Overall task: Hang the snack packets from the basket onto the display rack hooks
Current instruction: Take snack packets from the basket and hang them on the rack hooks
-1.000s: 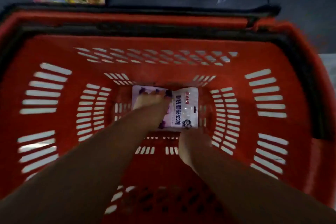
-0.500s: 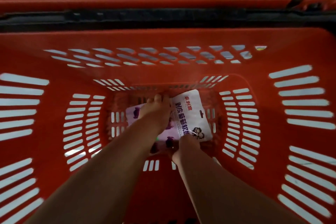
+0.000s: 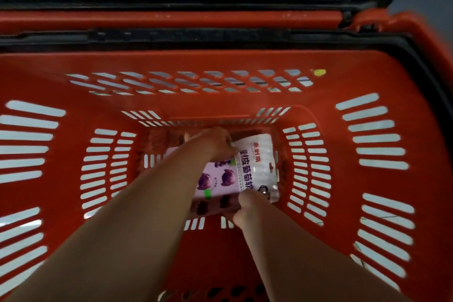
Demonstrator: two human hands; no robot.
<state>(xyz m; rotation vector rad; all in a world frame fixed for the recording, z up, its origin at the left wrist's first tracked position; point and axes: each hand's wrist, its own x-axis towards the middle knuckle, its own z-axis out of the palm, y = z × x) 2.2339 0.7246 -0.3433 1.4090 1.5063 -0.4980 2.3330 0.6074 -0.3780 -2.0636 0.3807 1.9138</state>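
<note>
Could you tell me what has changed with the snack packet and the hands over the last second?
The snack packet, flat on the basket floor a second ago, now tilts up at its far edge. The left hand went from lying over it to gripping its far edge; the right hand closed on the near corner. Both arms still reach into the basket.

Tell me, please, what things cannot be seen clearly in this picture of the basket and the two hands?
- Head view: the display rack hooks are not in frame.
- The left hand covers the far left part of the snack packet; its fingertips are hidden.
- How many packets lie stacked: unclear, hands and top packet hide it.
- The right hand fingers are tucked under the packet's near edge.
- The basket rims are cut off at left and right.
</note>
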